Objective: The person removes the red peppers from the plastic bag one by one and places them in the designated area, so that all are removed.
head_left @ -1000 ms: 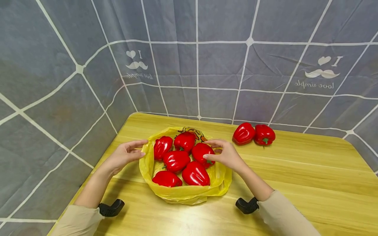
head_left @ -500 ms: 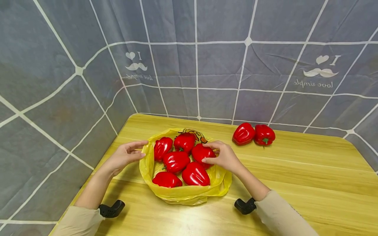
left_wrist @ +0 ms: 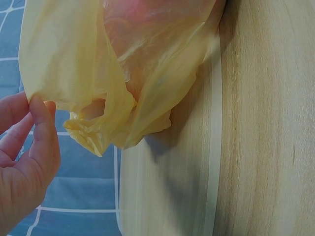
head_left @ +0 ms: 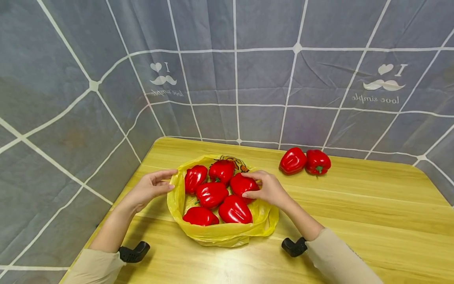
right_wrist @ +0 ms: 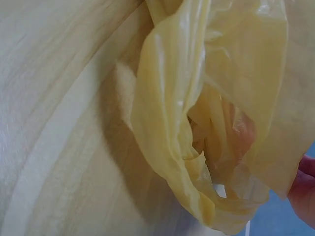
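Note:
In the head view, a yellow plastic bag (head_left: pixel 221 236) lies wide open on the table with several shiny red bell peppers (head_left: pixel 212 194) inside. My left hand (head_left: pixel 150 187) pinches the bag's left edge between thumb and fingertips; the left wrist view shows this pinch on the thin plastic (left_wrist: pixel 64 59). On the right side of the bag, my right hand (head_left: pixel 270 191) grips a red bell pepper (head_left: pixel 240 184), thumb in front and fingers behind. From the right wrist, the yellow plastic (right_wrist: pixel 165 98) hides most of that hand, whose fingers (right_wrist: pixel 302 194) show at the right edge.
Two more red bell peppers, one lying (head_left: pixel 293 161) and one with its green stem forward (head_left: pixel 317 161), sit side by side at the back of the wooden table (head_left: pixel 354 205). A grey checked curtain (head_left: pixel 262 79) hangs behind and to the left.
My right hand has shifted slightly left and closed on the pepper, whose green stem no longer shows. The left hand keeps its place at the bag's edge.

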Motion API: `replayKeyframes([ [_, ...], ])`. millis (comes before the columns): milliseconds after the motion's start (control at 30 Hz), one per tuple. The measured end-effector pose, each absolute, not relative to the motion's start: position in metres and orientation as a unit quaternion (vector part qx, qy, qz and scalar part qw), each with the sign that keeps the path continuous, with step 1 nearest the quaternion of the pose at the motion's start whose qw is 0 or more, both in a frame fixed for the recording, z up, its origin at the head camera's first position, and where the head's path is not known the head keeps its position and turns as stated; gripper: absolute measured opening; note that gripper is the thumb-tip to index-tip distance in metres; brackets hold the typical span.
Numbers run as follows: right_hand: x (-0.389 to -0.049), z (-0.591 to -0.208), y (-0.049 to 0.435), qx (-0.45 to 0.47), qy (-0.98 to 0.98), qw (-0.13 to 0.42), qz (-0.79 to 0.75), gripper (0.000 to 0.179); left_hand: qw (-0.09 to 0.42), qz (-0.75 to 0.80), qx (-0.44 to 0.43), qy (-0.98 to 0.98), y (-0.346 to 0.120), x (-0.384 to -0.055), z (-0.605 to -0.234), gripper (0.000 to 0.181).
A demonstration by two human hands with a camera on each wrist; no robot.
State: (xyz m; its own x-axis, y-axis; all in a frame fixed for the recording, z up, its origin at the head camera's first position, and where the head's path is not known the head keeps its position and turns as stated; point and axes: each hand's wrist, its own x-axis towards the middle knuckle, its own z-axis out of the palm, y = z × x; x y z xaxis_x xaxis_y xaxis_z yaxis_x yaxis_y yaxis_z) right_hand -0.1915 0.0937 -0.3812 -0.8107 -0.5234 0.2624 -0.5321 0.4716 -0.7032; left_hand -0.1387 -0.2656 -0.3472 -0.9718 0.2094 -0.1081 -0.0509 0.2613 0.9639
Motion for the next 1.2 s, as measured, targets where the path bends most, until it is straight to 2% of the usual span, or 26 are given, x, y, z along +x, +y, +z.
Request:
replayKeyframes([
  [533, -0.195, -0.38, 0.098, 0.324, -0.858, -0.013, 0.398, 0.047, 0.105, 0.603, 0.059, 0.788, -0.266, -0.138, -0.349, 0.052],
  [800, -0.192, -0.368, 0.102, 0.322, -0.853, -0.009, 0.41, 0.048, 0.108, 0.605, 0.059, 0.787, -0.266, -0.137, -0.349, 0.053],
  [1200, -0.188, -0.346, 0.114, 0.297, -0.823, -0.035, 0.483, 0.047, 0.104, 0.611, 0.057, 0.783, -0.263, -0.137, -0.346, 0.053],
])
